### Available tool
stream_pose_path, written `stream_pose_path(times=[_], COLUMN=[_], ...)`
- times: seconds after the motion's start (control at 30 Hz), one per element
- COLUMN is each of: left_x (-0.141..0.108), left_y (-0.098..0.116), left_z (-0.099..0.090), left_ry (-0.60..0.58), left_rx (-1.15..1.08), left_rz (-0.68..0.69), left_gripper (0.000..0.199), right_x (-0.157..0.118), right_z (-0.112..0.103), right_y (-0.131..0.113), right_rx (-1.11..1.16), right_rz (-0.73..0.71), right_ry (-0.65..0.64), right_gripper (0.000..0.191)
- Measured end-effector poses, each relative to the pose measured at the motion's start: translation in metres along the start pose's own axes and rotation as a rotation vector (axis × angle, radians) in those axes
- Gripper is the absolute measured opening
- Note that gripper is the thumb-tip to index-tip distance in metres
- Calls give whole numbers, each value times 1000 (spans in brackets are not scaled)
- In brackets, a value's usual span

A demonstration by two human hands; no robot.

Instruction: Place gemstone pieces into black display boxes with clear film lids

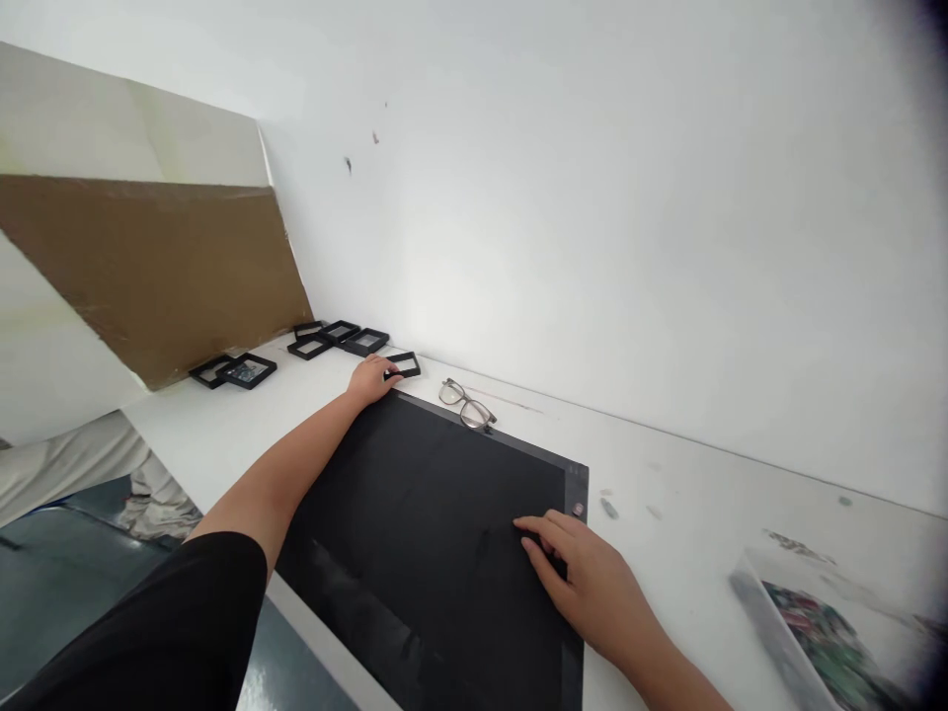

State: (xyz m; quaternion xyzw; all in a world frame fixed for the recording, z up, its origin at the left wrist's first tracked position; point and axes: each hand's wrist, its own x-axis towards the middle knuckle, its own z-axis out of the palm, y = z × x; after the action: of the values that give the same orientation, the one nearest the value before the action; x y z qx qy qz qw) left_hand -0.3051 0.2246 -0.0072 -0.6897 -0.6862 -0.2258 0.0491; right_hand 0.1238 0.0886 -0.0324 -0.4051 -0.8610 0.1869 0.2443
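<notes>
My left hand (pixel 372 380) reaches to the back edge of a large black mat (pixel 430 513), its fingers closed on a small black square frame (pixel 407 363) with a pale centre. My right hand (pixel 592 583) hovers over or rests on the mat's right side; which one I cannot tell. Its index finger and thumb are apart, with nothing visible between them. Near its knuckles, a tiny pinkish piece (pixel 578 510) sits at the mat's corner. Eyeglasses (pixel 466 403) lie folded open just behind the mat.
Several more black frames (pixel 366 342) lie at the table's back left, one frame (pixel 247 370) with a greenish picture inside. A clear plastic box (pixel 770 617) of coloured pieces stands at right. A brown board (pixel 163 267) and white wall (pixel 592 217) bound the table.
</notes>
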Motion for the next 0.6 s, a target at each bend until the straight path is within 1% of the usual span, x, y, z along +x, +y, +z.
stream_pose_path(times=[0.1, 0.17, 0.23, 0.3, 0.4, 0.47, 0.5, 0.6], left_x=[-13, -29, -54, -85, -131, -153, -161, -174], left_y=[33, 63, 98, 138, 196, 229, 243, 274], left_z=[-8, -16, -26, -35, -46, -47, -45, -35], left_ry=[18, 20, 21, 16, -62, -117, -130, -159], left_rx=[-112, -208, -317, -444, -638, -742, -784, -881], left_rz=[66, 127, 190, 262, 400, 457, 458, 438], left_gripper=[38, 37, 34, 34, 32, 27, 25, 28], right_x=[1, 1, 2, 2, -4, -14, -21, -48], right_z=[0, 0, -1, -4, -10, -14, -16, -24], right_y=[-1, -3, -5, -8, -13, -17, -19, -24], right_rx=[51, 91, 137, 190, 281, 337, 359, 398], right_rz=[-8, -1, 23, 53, 72, 71, 74, 116], right_ry=[27, 63, 127, 211, 329, 381, 396, 410], right_gripper=[27, 27, 29, 35, 52, 64, 65, 57])
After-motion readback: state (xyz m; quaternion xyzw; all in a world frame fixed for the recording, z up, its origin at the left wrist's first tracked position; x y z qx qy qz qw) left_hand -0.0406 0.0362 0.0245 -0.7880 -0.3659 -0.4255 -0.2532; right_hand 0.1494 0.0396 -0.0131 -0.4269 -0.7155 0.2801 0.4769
